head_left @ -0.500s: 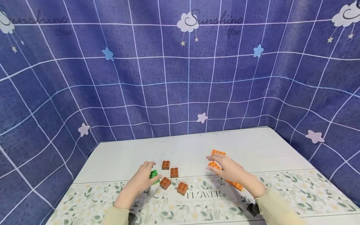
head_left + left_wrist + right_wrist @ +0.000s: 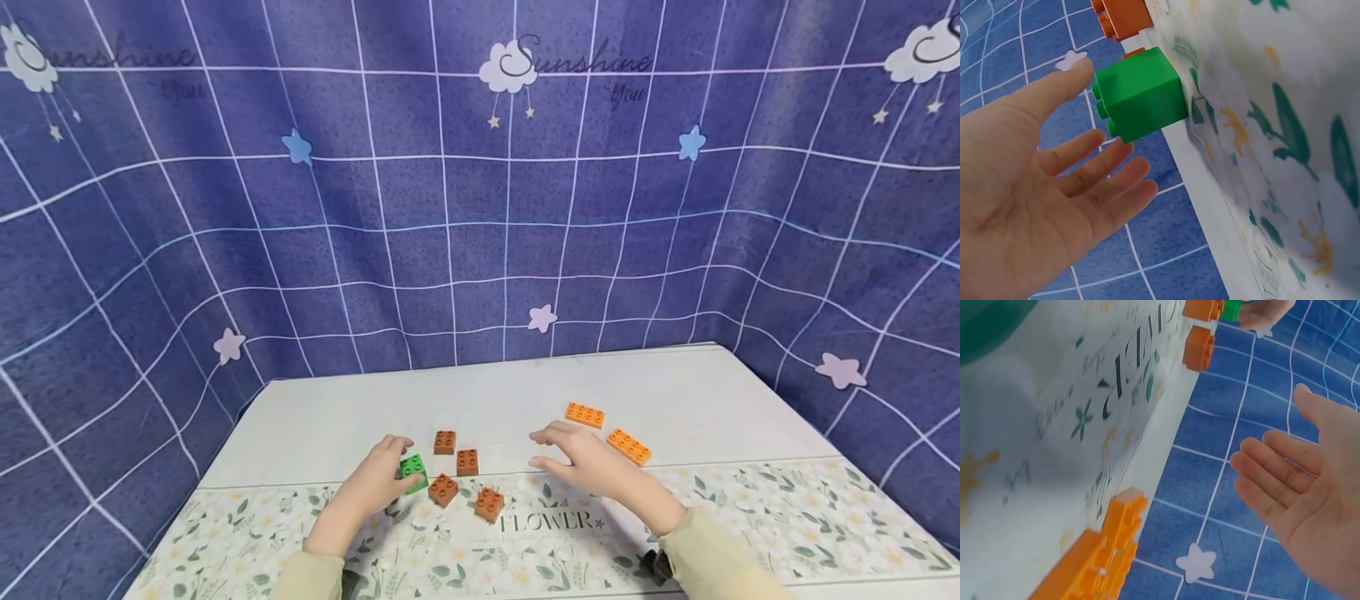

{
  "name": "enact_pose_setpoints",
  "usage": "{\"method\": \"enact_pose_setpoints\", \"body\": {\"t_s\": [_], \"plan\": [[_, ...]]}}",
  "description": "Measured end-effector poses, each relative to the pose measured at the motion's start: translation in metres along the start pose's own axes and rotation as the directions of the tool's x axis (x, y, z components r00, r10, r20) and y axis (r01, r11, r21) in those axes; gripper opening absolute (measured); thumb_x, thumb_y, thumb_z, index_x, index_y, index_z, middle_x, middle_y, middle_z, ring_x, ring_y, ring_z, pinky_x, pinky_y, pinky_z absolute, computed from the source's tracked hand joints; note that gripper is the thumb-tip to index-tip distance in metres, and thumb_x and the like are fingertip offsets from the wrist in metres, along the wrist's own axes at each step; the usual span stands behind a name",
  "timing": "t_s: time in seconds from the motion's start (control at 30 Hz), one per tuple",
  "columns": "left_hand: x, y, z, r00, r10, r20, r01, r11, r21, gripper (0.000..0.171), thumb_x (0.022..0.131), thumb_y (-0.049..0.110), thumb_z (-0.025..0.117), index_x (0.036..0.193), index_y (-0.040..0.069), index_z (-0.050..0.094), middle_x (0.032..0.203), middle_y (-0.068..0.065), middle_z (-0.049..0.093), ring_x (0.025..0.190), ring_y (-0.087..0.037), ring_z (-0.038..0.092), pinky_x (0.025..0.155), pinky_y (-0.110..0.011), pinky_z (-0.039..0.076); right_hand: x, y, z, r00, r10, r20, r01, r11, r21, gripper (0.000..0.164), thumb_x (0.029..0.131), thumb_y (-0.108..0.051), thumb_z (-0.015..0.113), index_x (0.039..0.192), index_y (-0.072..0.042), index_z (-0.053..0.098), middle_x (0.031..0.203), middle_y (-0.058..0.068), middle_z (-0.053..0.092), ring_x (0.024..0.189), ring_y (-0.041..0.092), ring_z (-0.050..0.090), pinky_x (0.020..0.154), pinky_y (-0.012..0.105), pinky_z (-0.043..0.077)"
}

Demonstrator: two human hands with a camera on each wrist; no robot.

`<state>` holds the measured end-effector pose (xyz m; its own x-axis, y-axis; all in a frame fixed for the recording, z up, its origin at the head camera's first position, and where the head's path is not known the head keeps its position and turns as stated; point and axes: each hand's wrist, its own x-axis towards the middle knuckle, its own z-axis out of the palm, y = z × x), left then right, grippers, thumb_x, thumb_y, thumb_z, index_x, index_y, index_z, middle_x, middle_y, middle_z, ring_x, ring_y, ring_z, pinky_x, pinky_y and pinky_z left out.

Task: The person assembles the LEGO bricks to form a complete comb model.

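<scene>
My left hand (image 2: 375,479) is beside a green toy building brick (image 2: 413,472), with relaxed fingers. In the left wrist view a small gap shows between the thumb and the studs of the green brick (image 2: 1141,94); the hand (image 2: 1041,187) holds nothing. Over the table, my right hand (image 2: 581,462) has its fingers spread and holds nothing. Just beyond it lie an orange eight-stud brick (image 2: 585,414) and another orange brick (image 2: 628,447). In the right wrist view the right hand (image 2: 1310,487) is apart from the orange bricks (image 2: 1125,519).
Several brown four-stud bricks (image 2: 467,462) lie between the hands. The white table (image 2: 510,383) carries a floral cloth strip (image 2: 757,508) printed "FLOWER". A blue gridded curtain (image 2: 480,250) stands behind and at both sides.
My right hand has moved left, uncovering one orange brick; two orange bricks seen before are now out of sight in the head view. The left hand stays beside the green brick.
</scene>
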<state>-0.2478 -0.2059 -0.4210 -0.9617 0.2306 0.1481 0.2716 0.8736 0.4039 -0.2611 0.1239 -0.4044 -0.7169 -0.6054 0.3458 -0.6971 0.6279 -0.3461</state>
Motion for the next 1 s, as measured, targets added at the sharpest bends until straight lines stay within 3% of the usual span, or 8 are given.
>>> {"method": "enact_pose_setpoints", "body": {"t_s": [0.3,0.63,1.0], "plan": [[0.0,-0.003,0.001,1.0,-0.006,0.004,0.006,1.0,-0.006,0.055,0.082,0.02,0.073,0.125,-0.004,0.048,0.114,-0.018,0.056,0.102,-0.031,0.058,0.088,-0.044,0.051,0.009,-0.008,0.011,0.997,-0.058,0.049,0.057,0.998,0.026,0.034,0.095,-0.03,0.056,0.117,-0.004,0.062,0.111,0.006,0.065,0.104,0.02,0.062,0.09,0.033,0.053],[0.001,-0.008,0.006,0.999,-0.025,0.024,0.025,0.999,0.02,0.053,0.083,0.021,0.072,0.124,-0.004,0.051,0.119,-0.016,0.056,0.102,-0.028,0.06,0.089,-0.042,0.052,0.016,-0.015,0.023,0.987,-0.072,0.141,0.062,0.995,0.074,0.032,0.096,-0.028,0.054,0.115,-0.004,0.065,0.107,0.009,0.066,0.096,0.021,0.064,0.081,0.027,0.055],[0.002,-0.011,0.009,1.0,-0.014,0.019,0.015,1.0,-0.023,0.05,0.078,0.018,0.076,0.118,-0.004,0.055,0.105,-0.009,0.059,0.086,-0.016,0.058,0.078,-0.036,0.053,0.023,-0.024,0.035,0.975,-0.116,0.188,0.098,0.99,0.104,0.032,0.094,-0.029,0.057,0.112,-0.005,0.066,0.103,0.007,0.067,0.093,0.017,0.064,0.079,0.024,0.055]]}}
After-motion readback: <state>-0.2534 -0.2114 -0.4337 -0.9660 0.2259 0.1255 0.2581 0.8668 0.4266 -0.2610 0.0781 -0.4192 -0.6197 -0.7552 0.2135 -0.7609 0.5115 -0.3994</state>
